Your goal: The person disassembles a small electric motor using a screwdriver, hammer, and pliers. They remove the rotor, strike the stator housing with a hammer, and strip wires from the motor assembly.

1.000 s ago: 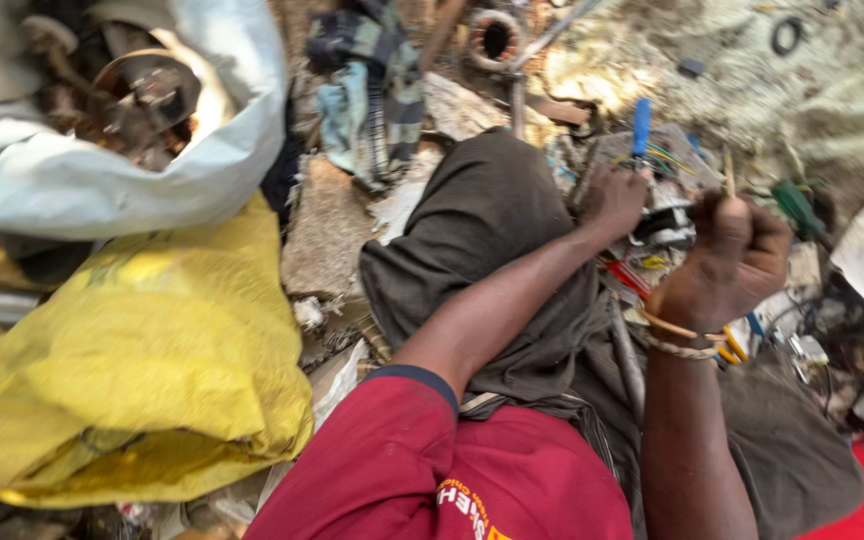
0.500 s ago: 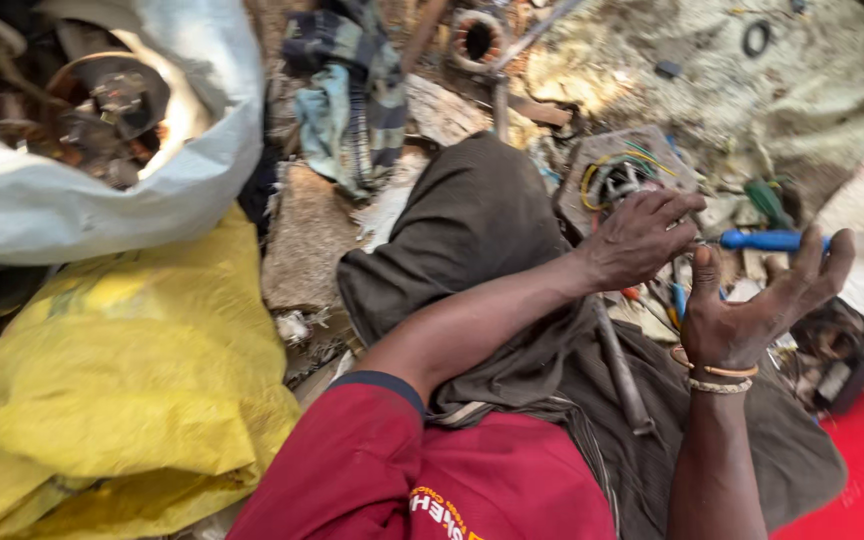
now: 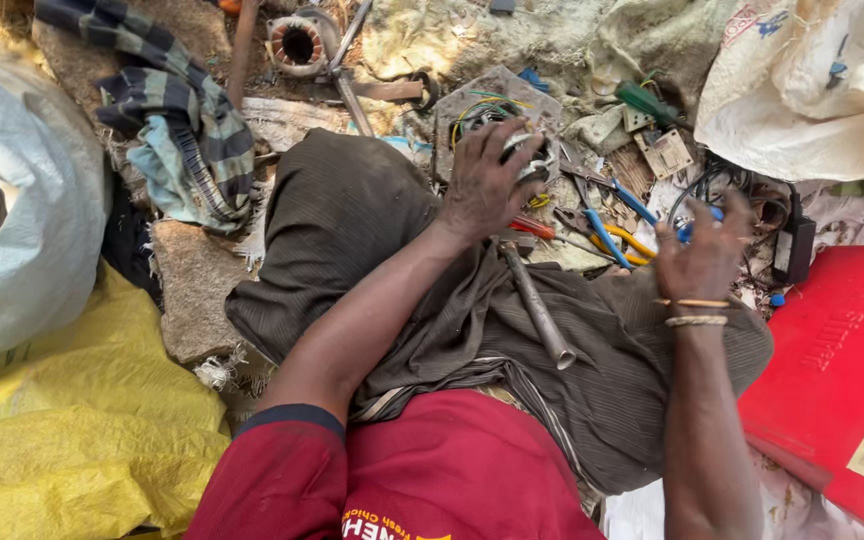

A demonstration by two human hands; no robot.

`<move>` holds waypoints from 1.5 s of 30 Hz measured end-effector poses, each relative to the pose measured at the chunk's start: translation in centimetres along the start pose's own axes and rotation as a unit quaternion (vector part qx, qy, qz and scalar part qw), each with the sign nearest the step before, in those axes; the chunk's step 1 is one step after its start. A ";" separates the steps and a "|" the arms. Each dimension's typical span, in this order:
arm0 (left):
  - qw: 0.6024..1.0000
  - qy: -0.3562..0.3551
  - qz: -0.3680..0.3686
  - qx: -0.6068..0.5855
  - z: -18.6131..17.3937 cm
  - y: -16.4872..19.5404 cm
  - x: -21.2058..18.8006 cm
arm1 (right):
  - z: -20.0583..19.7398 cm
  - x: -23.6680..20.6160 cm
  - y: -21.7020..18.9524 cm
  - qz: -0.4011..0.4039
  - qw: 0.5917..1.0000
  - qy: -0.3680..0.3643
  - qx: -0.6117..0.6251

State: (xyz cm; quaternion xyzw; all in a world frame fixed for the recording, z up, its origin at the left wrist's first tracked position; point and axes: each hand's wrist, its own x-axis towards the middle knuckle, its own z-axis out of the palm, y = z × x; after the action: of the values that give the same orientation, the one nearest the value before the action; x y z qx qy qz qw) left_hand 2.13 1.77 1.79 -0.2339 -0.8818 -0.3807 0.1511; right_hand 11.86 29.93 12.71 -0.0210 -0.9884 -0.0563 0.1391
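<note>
My left hand [image 3: 487, 180] lies over a small motor part [image 3: 532, 160] with coloured wires, on the ground just past my knee; my fingers [image 3: 497, 140] curl around it and grip it, and the wires [image 3: 482, 105] loop out green and yellow above my knuckles. My right hand [image 3: 700, 255] is raised beside it, well to the right, with the fingers closed on a blue-handled tool [image 3: 697, 222]; only the blue tip shows between them, so I cannot tell what kind of tool it is. Two bangles [image 3: 694, 312] sit on that wrist. Between my hands lie pliers [image 3: 612, 235] with blue and yellow grips, just beside a red-handled tool [image 3: 532, 228]. A metal pipe [image 3: 537, 308] rests aslant on the dark cloth [image 3: 352, 220] covering my lap, its near end open. A green-handled screwdriver [image 3: 647, 100] lies further off, near a white sack [image 3: 812, 90]. A red case [image 3: 842, 370] sits by my right forearm. To my left are a yellow sack [image 3: 72, 430], a pale sack [image 3: 22, 210] and a striped cloth [image 3: 172, 120]; beyond the cloth stands a motor stator [image 3: 300, 42] with a round hole in its middle.
</note>
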 end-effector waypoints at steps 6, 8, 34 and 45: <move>0.982 -0.176 0.038 0.059 -1.4 -0.8 0.0 | -1.7 -4.5 -8.9 0.068 0.865 -0.330 0.372; 0.971 -0.215 0.074 0.068 -1.5 -2.0 0.0 | -2.3 -5.2 -10.8 0.035 0.854 -0.378 0.357; 0.995 0.033 0.029 -0.085 -3.0 -4.7 5.2 | 1.9 -4.4 -12.3 0.061 0.795 -0.514 0.317; 0.862 0.197 -0.452 -0.118 -2.3 -11.0 4.3 | 2.7 -4.9 -11.5 0.076 0.807 -0.497 0.311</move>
State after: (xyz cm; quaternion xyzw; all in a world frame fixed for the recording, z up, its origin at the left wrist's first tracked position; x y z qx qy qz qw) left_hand -7.11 -5.23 -1.33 0.2545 -0.7908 -0.5468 0.1042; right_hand 15.12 18.75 7.55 -0.0772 -0.8823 0.2834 -0.3678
